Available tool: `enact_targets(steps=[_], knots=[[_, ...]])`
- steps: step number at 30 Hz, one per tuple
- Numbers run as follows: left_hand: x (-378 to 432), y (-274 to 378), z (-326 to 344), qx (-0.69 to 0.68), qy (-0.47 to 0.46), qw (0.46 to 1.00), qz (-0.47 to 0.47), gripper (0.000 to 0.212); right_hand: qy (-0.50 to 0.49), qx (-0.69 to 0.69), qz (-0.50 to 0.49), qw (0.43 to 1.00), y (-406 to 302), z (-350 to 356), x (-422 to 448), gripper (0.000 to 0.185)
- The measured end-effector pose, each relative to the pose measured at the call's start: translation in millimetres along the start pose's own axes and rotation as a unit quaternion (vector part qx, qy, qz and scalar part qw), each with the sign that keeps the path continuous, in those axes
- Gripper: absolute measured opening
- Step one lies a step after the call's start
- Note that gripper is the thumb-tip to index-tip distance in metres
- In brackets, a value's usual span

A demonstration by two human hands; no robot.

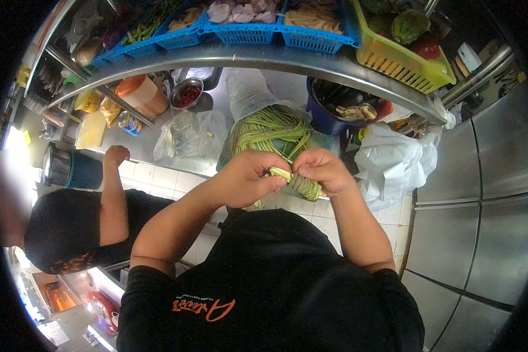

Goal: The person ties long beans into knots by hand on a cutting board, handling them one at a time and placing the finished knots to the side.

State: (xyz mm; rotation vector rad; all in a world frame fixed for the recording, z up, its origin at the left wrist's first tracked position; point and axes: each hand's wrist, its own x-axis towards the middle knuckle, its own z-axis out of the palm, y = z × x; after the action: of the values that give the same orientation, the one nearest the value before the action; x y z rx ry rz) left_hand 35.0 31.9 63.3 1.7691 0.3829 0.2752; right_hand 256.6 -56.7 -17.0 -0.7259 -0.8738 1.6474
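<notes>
My left hand point(251, 178) grips a small bundle of pale green cut vegetable sticks point(281, 173) between thumb and fingers. Long green beans are wound in coils point(307, 187) around the bundle's right part. At that wound part my right hand point(323, 170) pinches a bean strand with thumb and forefinger. A large heap of long green beans point(268, 132) lies just beyond both hands, partly inside a clear plastic bag point(248, 92) on the steel table. The exact layering of the bundle is partly hidden by my fingers.
Blue baskets point(242, 34) of cut vegetables and a yellow-green basket point(405, 66) stand on the shelf above. A dark blue bucket point(328, 125) and a white plastic bag point(394, 158) are at right. Another plastic bag point(191, 134) and a metal bowl point(187, 94) lie left. A co-worker point(79, 224) stands at left.
</notes>
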Motion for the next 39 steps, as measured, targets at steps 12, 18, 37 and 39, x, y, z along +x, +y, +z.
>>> enact_targets(steps=[12, 18, 37, 39], knots=[[13.2, -23.4, 12.0, 0.357, 0.253, 0.895, 0.088, 0.013, 0.259, -0.405, -0.217, 0.85, 17.4, 56.2, 4.6, 0.017], [11.1, -21.0, 8.3, 0.302, 0.205, 0.918, 0.157, 0.016, 0.165, -0.656, -0.287, 0.678, -6.2, 52.5, 1.9, 0.008], [-9.9, -68.6, 27.8, 0.154, 0.039, 0.987, -0.035, 0.022, 0.155, -0.426, -0.073, 0.888, 39.4, 33.9, -14.5, 0.013], [-9.7, -67.4, 32.8, 0.134, 0.037, 0.99, -0.039, 0.021, 0.148, -0.407, -0.07, 0.899, 38.0, 35.9, -15.2, 0.014]])
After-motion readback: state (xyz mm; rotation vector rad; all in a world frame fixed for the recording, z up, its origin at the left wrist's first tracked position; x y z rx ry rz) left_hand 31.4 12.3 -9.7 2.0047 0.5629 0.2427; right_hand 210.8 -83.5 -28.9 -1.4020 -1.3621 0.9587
